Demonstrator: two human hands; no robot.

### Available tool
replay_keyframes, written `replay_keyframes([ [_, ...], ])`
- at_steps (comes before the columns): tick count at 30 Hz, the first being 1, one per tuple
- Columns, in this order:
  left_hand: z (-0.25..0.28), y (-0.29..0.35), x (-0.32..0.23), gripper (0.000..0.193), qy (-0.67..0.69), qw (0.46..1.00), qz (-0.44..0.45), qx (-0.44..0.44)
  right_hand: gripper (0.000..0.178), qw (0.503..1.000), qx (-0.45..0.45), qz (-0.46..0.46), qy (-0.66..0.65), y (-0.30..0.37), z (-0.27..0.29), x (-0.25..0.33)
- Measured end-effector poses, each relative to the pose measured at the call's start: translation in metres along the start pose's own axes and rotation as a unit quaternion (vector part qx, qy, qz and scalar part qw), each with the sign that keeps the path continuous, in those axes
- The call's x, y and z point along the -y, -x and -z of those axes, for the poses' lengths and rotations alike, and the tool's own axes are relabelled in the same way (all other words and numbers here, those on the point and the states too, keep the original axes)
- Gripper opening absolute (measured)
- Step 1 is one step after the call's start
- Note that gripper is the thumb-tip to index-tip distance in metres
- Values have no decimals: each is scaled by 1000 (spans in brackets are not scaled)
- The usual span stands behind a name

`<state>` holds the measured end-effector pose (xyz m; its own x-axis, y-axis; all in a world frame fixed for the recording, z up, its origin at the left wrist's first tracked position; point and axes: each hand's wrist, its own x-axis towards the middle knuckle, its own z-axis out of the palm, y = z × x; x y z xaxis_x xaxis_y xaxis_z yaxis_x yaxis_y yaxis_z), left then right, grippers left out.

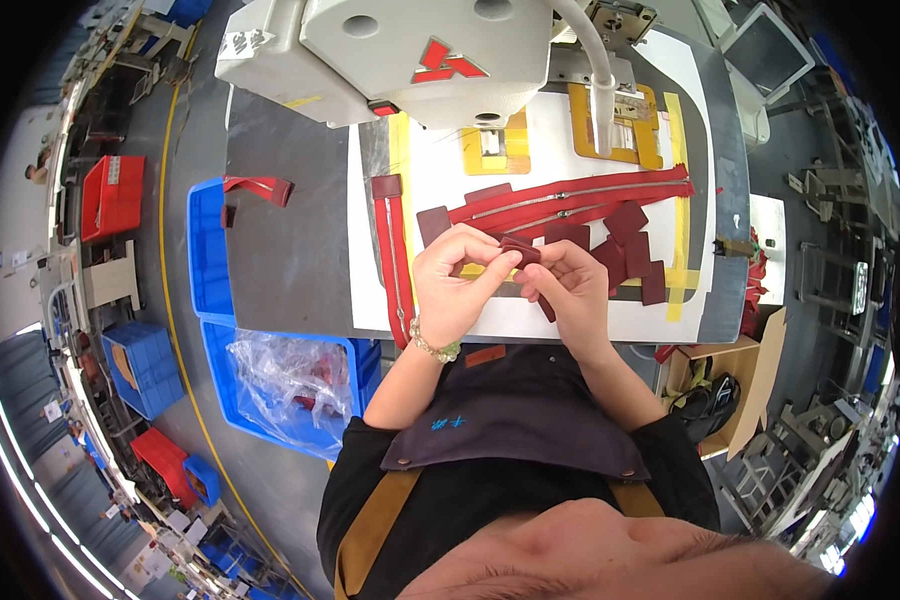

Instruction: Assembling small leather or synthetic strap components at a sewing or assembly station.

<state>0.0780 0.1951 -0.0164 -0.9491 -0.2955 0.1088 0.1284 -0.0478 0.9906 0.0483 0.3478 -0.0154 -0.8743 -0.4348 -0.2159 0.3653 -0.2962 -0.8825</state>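
Note:
My left hand [458,285] and my right hand [573,292] meet over the table's near edge. Between their thumbs and fingers they pinch a small dark red patch [520,252], which looks folded; the fingers partly hide it. Just beyond them, red zipper strips [610,189] with metal teeth lie across the white work surface. Several flat dark red patches [638,255] are scattered beside my right hand, some overlapping. One more red zipper [392,250] runs lengthwise to the left of my left hand, with a dark red patch at its far end.
A white sewing machine head [420,60] overhangs the far side, near yellow clamp frames [615,125]. A short red zipper piece [260,187] lies on the dark table at left. Blue bins [232,375] stand to the left, one holding clear plastic; an open cardboard box [750,385] is at right.

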Motion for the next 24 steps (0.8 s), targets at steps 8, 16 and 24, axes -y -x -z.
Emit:
replay_keyframes([
  [8,2,-3,-3,14,-59,998,-23,19,11,1000,-19,4,9,1,0,-4],
  [16,3,-5,-5,15,-87,995,-27,40,10,998,-34,14,44,4,-1,-5],
  [24,1,-2,-10,16,-84,995,-16,47,8,998,-34,30,53,7,-1,-9],
])
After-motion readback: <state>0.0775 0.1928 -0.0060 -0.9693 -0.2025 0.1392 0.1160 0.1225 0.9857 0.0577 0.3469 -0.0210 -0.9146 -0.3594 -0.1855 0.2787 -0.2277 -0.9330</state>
